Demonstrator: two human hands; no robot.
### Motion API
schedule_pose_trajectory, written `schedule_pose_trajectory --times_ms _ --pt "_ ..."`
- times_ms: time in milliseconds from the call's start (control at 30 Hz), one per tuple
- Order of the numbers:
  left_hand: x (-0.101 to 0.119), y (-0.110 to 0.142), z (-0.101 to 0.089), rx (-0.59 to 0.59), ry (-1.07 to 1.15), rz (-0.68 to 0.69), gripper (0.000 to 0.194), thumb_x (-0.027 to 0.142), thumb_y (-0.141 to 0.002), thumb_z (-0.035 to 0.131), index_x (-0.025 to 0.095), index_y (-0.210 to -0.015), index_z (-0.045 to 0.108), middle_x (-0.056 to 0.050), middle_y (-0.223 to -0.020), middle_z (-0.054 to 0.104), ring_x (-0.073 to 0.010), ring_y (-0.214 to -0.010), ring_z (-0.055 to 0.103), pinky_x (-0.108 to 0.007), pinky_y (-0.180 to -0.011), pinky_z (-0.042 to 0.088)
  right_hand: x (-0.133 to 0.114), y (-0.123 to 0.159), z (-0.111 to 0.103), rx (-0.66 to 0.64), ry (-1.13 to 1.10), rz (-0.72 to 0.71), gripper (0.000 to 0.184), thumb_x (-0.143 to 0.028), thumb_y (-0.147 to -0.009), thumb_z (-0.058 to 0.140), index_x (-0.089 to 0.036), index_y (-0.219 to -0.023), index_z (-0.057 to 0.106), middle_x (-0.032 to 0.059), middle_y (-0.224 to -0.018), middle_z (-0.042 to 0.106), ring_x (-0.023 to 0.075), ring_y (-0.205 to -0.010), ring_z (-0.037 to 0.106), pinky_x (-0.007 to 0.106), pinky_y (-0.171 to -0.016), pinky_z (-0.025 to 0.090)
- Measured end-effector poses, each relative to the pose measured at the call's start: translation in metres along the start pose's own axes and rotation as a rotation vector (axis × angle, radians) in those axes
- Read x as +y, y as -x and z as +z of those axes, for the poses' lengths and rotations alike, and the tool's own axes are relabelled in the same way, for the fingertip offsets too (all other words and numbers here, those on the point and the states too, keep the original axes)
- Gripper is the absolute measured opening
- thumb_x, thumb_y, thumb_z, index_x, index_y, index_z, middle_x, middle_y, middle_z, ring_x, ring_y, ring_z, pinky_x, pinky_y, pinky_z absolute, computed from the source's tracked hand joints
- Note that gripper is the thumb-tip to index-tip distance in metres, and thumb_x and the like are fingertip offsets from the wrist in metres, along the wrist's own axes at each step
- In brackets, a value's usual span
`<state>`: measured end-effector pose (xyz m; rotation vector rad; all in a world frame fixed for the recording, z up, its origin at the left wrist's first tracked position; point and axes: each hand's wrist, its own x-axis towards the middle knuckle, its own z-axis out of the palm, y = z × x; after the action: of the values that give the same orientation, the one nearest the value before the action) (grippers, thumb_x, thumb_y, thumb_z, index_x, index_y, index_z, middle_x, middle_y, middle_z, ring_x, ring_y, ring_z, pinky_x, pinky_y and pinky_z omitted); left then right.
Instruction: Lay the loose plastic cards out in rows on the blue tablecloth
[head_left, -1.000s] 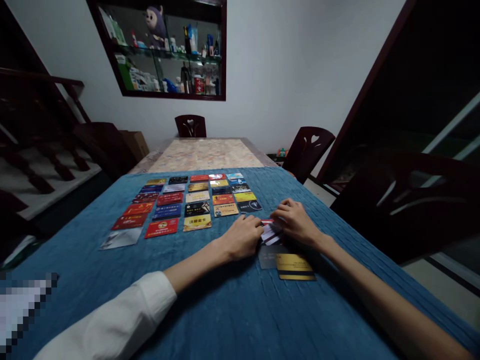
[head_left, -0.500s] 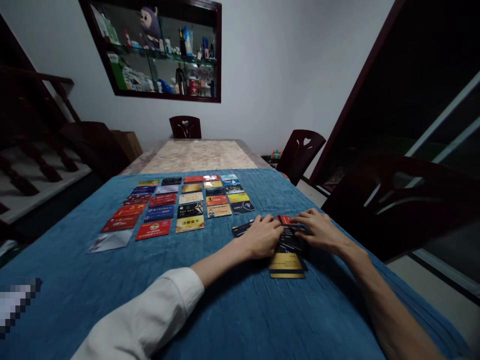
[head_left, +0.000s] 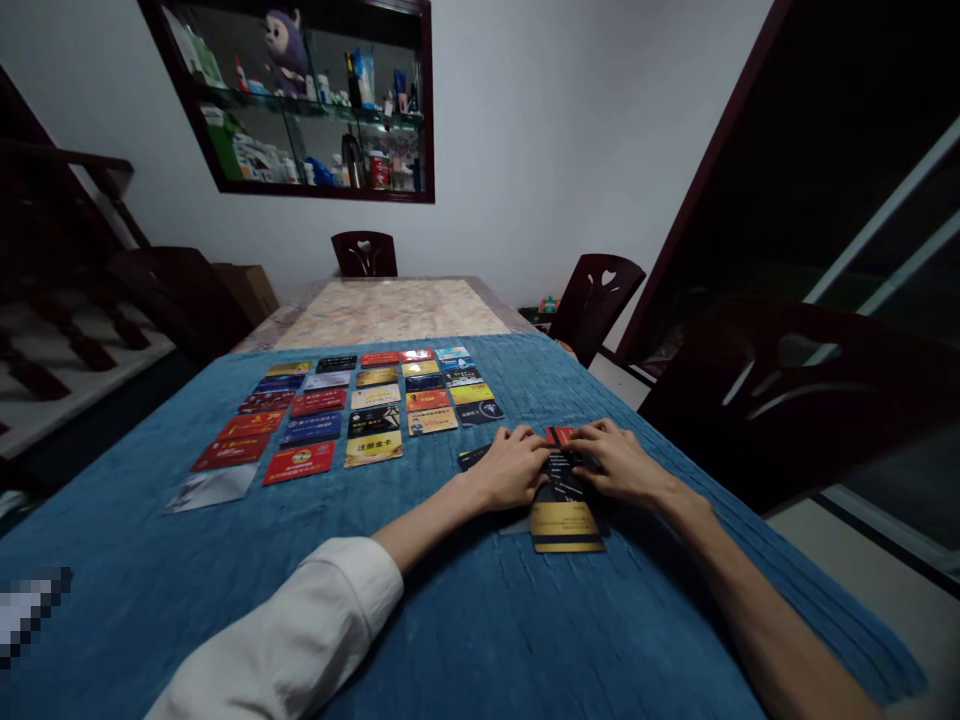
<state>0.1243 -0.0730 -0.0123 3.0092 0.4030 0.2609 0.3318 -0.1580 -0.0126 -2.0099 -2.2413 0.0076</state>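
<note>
On the tablecloth point(head_left: 457, 620), plastic-card rows point(head_left: 376, 397) lie toward the far-left corner. More cards point(head_left: 568, 522), apparently overlapping, lie nearer the right edge.

Front card point(head_left: 568, 520) gold, seemingly black-striped; cloth point(head_left: 495, 640) blue.

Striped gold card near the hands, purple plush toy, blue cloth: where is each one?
Striped gold card point(head_left: 568, 522): head view, on its face above the dark stripe.
Purple plush toy point(head_left: 288, 60): head view, around its middle.
Blue cloth point(head_left: 480, 630): head view, on a bare part.

Left hand point(head_left: 516, 468) hides part of dark card point(head_left: 471, 458); gold card point(head_left: 568, 530) illegible, too small.
</note>
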Motion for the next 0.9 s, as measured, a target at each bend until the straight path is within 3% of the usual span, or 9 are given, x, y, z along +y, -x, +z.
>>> schedule_pose_trajectory --times_ms 333,533,900 --pt "-0.009 0.003 -0.008 -0.018 0.045 -0.045 0.027 0.026 -0.092 0.057 0.016 -0.117 0.062 -0.011 -0.124 0.063 -0.0277 -0.12 0.051 -0.046 -0.097 0.042 -0.014 -0.005 0.011 0.081 -0.062 -0.097 0.034 -0.028 -0.091 0.055 -0.028 -0.123 0.067 0.0121 -0.128 0.063 0.0321 -0.112 0.049 0.052 -0.087 0.043" --pt "-0.013 0.004 -0.015 -0.047 0.018 -0.072 0.033 0.031 -0.09 0.058 0.017 -0.12 0.062 -0.011 -0.116 0.063 -0.0283 -0.111 0.053 -0.044 -0.092 0.043 -0.018 -0.006 0.014 0.114 -0.081 -0.119 0.037 -0.027 -0.092 0.055 -0.031 -0.128 0.064 0.0106 -0.127 0.063 0.0299 -0.114 0.049 0.048 -0.088 0.044" --pt "-0.012 0.006 -0.032 -0.12 -0.076 -0.042 0.017 0.029 -0.086 0.059 0.016 -0.092 0.068 -0.01 -0.101 0.065 -0.0266 -0.099 0.057 -0.037 -0.082 0.045 -0.015 -0.005 0.013 0.104 -0.076 -0.124 0.032 -0.033 -0.093 0.056 -0.029 -0.123 0.066 0.0116 -0.126 0.063 0.0314 -0.115 0.049 0.049 -0.088 0.043"
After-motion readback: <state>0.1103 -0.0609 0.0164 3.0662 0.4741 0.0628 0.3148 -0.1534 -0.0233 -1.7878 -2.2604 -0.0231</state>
